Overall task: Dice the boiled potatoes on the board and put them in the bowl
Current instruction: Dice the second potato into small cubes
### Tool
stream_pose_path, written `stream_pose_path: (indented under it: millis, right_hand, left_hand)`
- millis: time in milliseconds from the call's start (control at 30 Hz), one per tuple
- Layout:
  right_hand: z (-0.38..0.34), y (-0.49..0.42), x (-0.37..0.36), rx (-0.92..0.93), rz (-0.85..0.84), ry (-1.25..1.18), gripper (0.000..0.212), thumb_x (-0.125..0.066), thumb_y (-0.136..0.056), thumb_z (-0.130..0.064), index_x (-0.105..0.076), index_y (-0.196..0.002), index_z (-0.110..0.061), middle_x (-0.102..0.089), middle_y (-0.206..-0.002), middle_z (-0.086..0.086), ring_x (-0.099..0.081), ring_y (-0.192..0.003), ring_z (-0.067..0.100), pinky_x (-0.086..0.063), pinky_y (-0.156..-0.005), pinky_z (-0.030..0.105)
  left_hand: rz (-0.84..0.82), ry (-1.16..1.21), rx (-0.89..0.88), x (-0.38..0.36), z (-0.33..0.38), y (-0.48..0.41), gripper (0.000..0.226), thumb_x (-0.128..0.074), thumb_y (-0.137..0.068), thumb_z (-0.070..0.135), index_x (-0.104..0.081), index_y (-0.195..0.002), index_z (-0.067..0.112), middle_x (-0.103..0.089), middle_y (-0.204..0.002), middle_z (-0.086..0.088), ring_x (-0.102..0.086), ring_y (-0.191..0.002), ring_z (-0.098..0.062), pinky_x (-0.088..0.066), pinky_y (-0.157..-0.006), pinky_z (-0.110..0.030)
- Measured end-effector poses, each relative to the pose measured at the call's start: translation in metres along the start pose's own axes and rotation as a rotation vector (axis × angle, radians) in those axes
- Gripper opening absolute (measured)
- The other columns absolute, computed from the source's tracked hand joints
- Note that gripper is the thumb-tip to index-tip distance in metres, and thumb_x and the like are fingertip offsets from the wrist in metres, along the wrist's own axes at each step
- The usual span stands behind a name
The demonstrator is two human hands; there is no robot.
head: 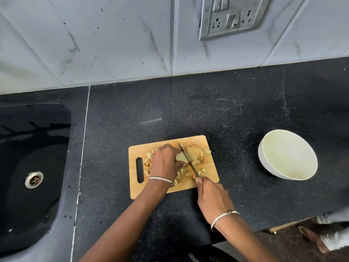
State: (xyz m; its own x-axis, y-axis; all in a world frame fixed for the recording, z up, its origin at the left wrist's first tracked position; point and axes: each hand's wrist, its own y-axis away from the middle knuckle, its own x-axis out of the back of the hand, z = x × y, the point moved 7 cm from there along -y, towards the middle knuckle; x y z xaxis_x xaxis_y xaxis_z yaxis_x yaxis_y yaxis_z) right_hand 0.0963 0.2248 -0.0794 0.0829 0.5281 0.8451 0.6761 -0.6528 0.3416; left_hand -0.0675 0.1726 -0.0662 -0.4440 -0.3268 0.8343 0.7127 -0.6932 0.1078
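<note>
Head view: left hand [164, 162] curls around a potato [181, 157] on the wooden board [205, 144], right hand [212, 197] grips the knife [188, 160], blade in the potato. Diced pieces [147, 161] lie on the board; white bowl [288, 155] sits well apart to the right on the black counter [188, 110].

The table [188, 110] is black speckled stone. A wooden cutting board [196, 141] lies flat near its front edge, handle slot to the left. A white bowl [264, 161] stands upright to the right, well apart from the board.
</note>
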Motion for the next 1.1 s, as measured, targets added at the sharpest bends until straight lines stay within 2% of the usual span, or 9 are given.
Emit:
stream_pose_path:
  millis: [133, 367, 433, 533, 633, 733, 867, 1000, 1100]
  right_hand:
    - [-0.004, 0.000, -0.006, -0.001, -0.001, 0.066, 0.042, -0.022, -0.104, -0.045, -0.053, -0.110, -0.017, -0.067, -0.098, 0.009, -0.065, -0.094, 0.039, -0.045, -0.066, 0.040]
    - [0.002, 0.004, -0.007, 0.013, -0.013, 0.017, 0.046, -0.023, -0.103, -0.046, -0.057, -0.105, -0.016, -0.067, -0.097, 0.011, -0.065, -0.092, 0.038, -0.047, -0.070, 0.041]
    - [0.005, 0.009, -0.009, 0.009, -0.002, 0.026, 0.046, -0.022, -0.102, -0.047, -0.056, -0.104, -0.017, -0.067, -0.096, 0.010, -0.065, -0.092, 0.038, -0.045, -0.067, 0.040]
    - [0.011, 0.019, -0.010, -0.010, -0.004, 0.029, 0.041, -0.020, -0.102, -0.048, -0.050, -0.094, -0.020, -0.066, -0.094, 0.008, -0.065, -0.090, 0.037, -0.040, -0.063, 0.037]
    - [0.021, 0.033, -0.004, -0.015, -0.017, 0.036, 0.040, -0.019, -0.102, -0.049, -0.046, -0.089, -0.023, -0.064, -0.088, 0.004, -0.065, -0.090, 0.034, -0.041, -0.064, 0.038]
    - [0.025, 0.040, 0.009, 0.011, -0.015, 0.019, 0.038, -0.019, -0.101, -0.049, -0.044, -0.084, -0.026, -0.052, -0.071, -0.004, -0.064, -0.085, 0.029, -0.037, -0.062, 0.035]
    - [0.015, 0.031, 0.013, 0.057, 0.031, 0.008, 0.042, -0.016, -0.100, -0.051, -0.045, -0.084, -0.025, -0.059, -0.076, 0.000, -0.061, -0.082, 0.030, -0.038, -0.063, 0.039]
    - [0.006, 0.019, 0.005, 0.081, 0.033, 0.039, 0.037, -0.016, -0.101, -0.051, -0.042, -0.087, -0.027, -0.063, -0.082, 0.003, -0.063, -0.083, 0.032, -0.043, -0.064, 0.040]
    - [0.005, 0.015, 0.004, 0.082, 0.039, 0.072, 0.040, -0.017, -0.101, -0.050, -0.047, -0.093, -0.025, -0.065, -0.086, 0.004, -0.064, -0.085, 0.032, -0.042, -0.063, 0.039]
  left_hand:
    - [0.013, 0.006, -0.001, -0.001, -0.001, 0.001, 0.045, -0.080, -0.073, 0.033, -0.070, -0.115, 0.020, -0.065, -0.099, 0.000, -0.059, -0.090, -0.020, -0.041, -0.073, -0.027]
    - [0.020, -0.024, 0.000, -0.002, 0.001, 0.004, 0.048, -0.076, -0.078, 0.035, -0.066, -0.122, 0.021, -0.064, -0.108, -0.002, -0.059, -0.100, -0.023, -0.043, -0.079, -0.030]
    - [0.020, -0.036, 0.000, -0.002, 0.001, 0.005, 0.048, -0.076, -0.078, 0.035, -0.065, -0.123, 0.021, -0.064, -0.108, -0.002, -0.058, -0.101, -0.023, -0.044, -0.080, -0.030]
    - [0.026, -0.024, 0.009, 0.000, 0.001, 0.005, 0.049, -0.077, -0.077, 0.034, -0.066, -0.122, 0.020, -0.065, -0.109, -0.001, -0.059, -0.101, -0.022, -0.044, -0.080, -0.029]
    - [0.037, -0.006, 0.008, 0.001, 0.001, 0.005, 0.047, -0.079, -0.075, 0.035, -0.068, -0.118, 0.019, -0.066, -0.106, -0.001, -0.060, -0.096, -0.022, -0.043, -0.076, -0.028]
    - [0.024, -0.011, -0.005, 0.003, 0.000, 0.005, 0.039, -0.080, -0.073, 0.038, -0.073, -0.104, 0.016, -0.068, -0.099, -0.002, -0.060, -0.089, -0.022, -0.045, -0.072, -0.030]
    - [-0.001, -0.024, -0.010, 0.004, -0.002, 0.005, 0.038, -0.081, -0.069, 0.041, -0.073, -0.098, 0.017, -0.069, -0.094, -0.001, -0.060, -0.088, -0.022, -0.044, -0.068, -0.031]
    - [0.024, -0.033, 0.006, 0.007, -0.003, 0.008, 0.043, -0.080, -0.074, 0.035, -0.069, -0.113, 0.021, -0.067, -0.106, -0.002, -0.060, -0.097, -0.022, -0.045, -0.077, -0.031]
    - [0.035, -0.004, 0.026, 0.007, -0.004, 0.009, 0.045, -0.080, -0.075, 0.034, -0.068, -0.117, 0.022, -0.065, -0.112, 0.000, -0.059, -0.101, -0.020, -0.045, -0.082, -0.030]
